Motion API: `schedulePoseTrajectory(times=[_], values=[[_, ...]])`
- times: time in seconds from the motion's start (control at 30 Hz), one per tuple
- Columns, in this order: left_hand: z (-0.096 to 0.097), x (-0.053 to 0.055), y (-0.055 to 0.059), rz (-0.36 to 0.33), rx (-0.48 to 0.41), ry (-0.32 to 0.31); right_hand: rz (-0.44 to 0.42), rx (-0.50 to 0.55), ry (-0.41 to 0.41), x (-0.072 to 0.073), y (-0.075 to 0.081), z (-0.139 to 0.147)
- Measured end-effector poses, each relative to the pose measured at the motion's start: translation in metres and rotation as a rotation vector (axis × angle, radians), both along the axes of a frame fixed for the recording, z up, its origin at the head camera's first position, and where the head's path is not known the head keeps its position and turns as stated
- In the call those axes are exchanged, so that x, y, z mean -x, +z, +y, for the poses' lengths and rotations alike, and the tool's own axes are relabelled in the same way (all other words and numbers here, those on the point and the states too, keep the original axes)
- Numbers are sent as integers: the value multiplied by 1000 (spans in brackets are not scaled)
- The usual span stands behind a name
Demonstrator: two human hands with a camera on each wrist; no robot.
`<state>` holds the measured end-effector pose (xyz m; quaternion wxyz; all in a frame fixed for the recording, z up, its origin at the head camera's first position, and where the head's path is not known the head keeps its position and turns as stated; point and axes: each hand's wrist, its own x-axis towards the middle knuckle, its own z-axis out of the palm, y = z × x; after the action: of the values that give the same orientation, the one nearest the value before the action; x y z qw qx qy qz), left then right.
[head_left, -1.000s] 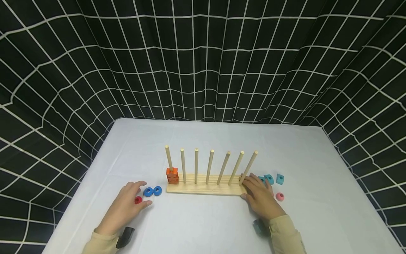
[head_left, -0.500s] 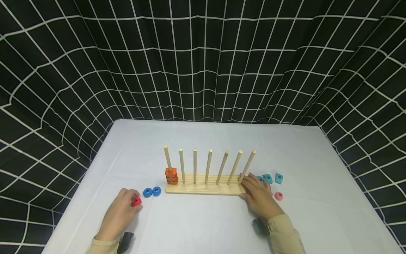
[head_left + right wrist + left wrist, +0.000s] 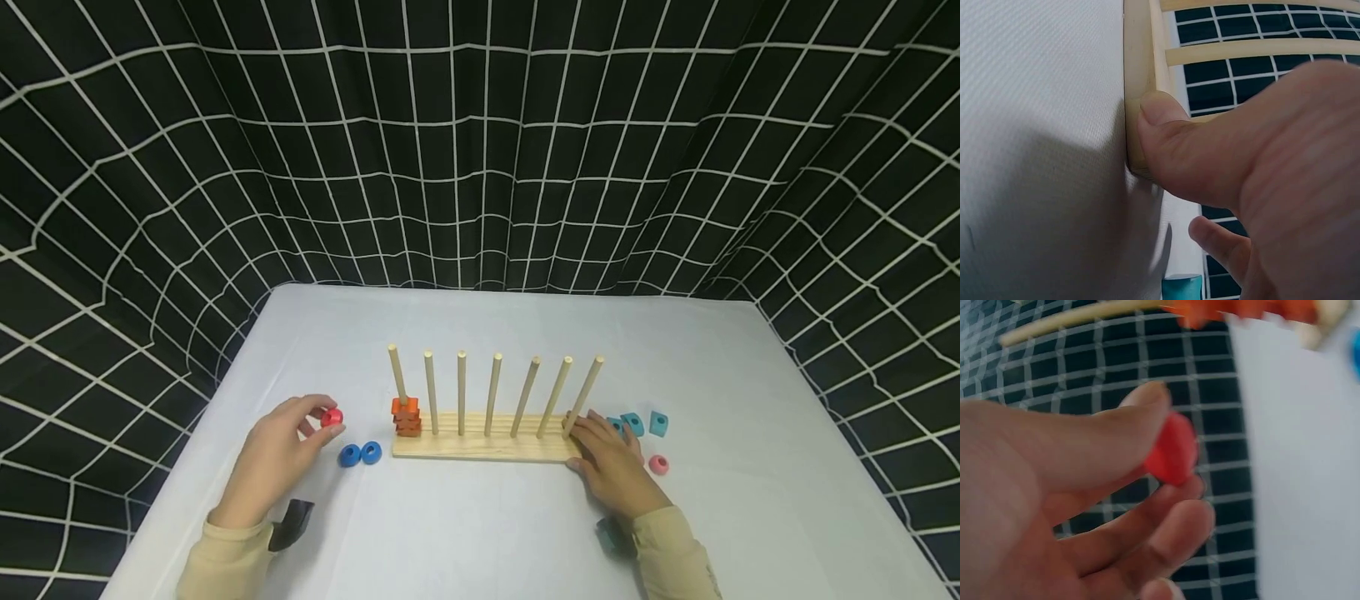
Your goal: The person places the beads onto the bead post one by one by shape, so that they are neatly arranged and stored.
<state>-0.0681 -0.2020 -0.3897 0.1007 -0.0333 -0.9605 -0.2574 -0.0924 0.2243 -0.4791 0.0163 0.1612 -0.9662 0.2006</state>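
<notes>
My left hand (image 3: pixel 273 454) pinches a red bead (image 3: pixel 332 417) between thumb and fingers, lifted off the table to the left of the pegboard; in the left wrist view the red bead (image 3: pixel 1175 450) sits at the fingertips. My right hand (image 3: pixel 618 475) grips the right end of the wooden pegboard (image 3: pixel 480 448). In the right wrist view its thumb (image 3: pixel 1163 115) presses the board's edge, while the far fingers are partly hidden. Several upright pegs stand on the board. Orange notched beads (image 3: pixel 407 415) are stacked on the leftmost peg.
Two blue ring-shaped beads (image 3: pixel 361 454) lie between my left hand and the board. Several teal beads (image 3: pixel 659 423) and a pink bead (image 3: pixel 659 464) lie beyond the board's right end. A dark curtain with white grid lines (image 3: pixel 480 167) hangs behind the white table (image 3: pixel 480 533).
My left hand has closed its fingers on the red bead, then raised it from the table and moved it away from me. The right hand stays on the pegboard.
</notes>
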Motion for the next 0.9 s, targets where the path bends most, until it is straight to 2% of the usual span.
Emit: schedulePoseTrajectory(times=[0.13, 0.23, 0.37, 0.47, 0.57, 0.67, 0.9], values=[[13, 9, 30, 146, -41, -42, -7, 0, -2, 0, 0, 0], [26, 16, 49, 252, -59, -104, -11, 3, -8, -1, 2, 0], [43, 23, 68, 346, -109, -190, 2, 13, -4, -1, 1, 0], [55, 28, 79, 399, -150, -242, 10, 11, 5, -1, 0, 0], [66, 34, 86, 419, -148, -294, 0, 11, 2, -1, 0, 0], [74, 38, 88, 394, -123, -336, -20, 17, -8, -1, -1, 0], [82, 37, 88, 310, -80, -342, -14, 16, -3, -1, -1, -1]])
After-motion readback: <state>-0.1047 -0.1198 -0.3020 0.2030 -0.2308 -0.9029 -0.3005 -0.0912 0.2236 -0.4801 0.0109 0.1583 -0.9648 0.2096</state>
